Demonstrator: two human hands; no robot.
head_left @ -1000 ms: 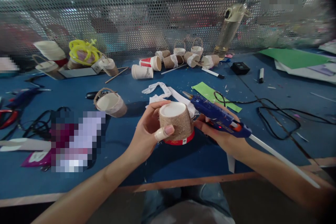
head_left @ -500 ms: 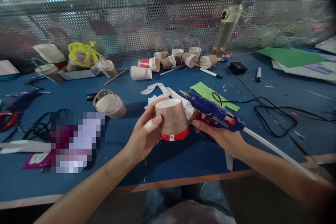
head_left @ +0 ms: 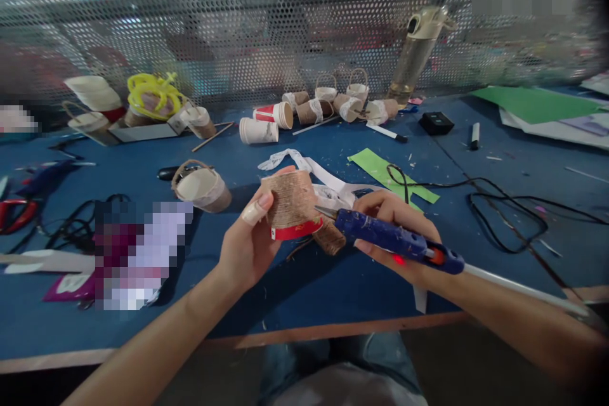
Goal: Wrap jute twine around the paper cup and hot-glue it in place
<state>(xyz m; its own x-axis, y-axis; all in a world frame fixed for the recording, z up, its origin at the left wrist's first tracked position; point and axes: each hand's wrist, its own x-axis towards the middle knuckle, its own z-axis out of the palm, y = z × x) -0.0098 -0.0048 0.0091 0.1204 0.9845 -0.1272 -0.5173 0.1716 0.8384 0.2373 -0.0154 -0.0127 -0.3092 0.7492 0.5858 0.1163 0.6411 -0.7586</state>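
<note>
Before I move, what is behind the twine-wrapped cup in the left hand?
Beyond the twine-wrapped cup, white lace shows past its top and a twine bundle past its lower right. The left hand curls behind it, fingers mostly hidden; the rest is covered.

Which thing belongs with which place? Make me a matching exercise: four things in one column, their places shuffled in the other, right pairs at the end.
Things:
1. blue glue gun
2. twine-wrapped cup with a red band
3. bottle
4. large green sheet

Places:
A. standing beside the perforated screen
B. in the left hand
C. lying over white sheets
D. in the right hand

Right pairs: 1-D, 2-B, 3-A, 4-C
</note>
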